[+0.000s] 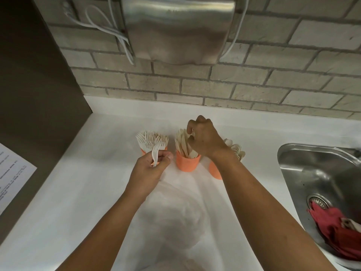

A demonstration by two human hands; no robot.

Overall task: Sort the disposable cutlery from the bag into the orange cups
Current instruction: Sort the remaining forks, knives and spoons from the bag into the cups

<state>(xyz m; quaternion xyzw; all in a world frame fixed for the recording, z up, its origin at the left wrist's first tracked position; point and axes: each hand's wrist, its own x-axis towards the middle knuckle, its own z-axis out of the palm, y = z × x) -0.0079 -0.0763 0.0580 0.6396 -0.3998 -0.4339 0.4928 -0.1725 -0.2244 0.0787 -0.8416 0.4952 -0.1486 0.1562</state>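
Observation:
Three orange cups stand in a row on the white counter. The left cup (143,151), mostly hidden, is packed with white forks (151,140). The middle cup (187,162) holds knives (182,142). The right cup (214,170), partly behind my wrist, holds spoons (237,151). My left hand (151,169) pinches a white fork (156,153) just in front of the fork cup. My right hand (205,138) hovers over the knife cup, fingers closed on a knife at its top. The clear plastic bag (175,216) lies flat between my forearms.
A steel sink (312,173) with a red cloth (336,231) inside lies at the right. A brick wall with a metal dispenser (175,30) rises behind the counter. A dark panel with a printed sheet (13,177) bounds the left side.

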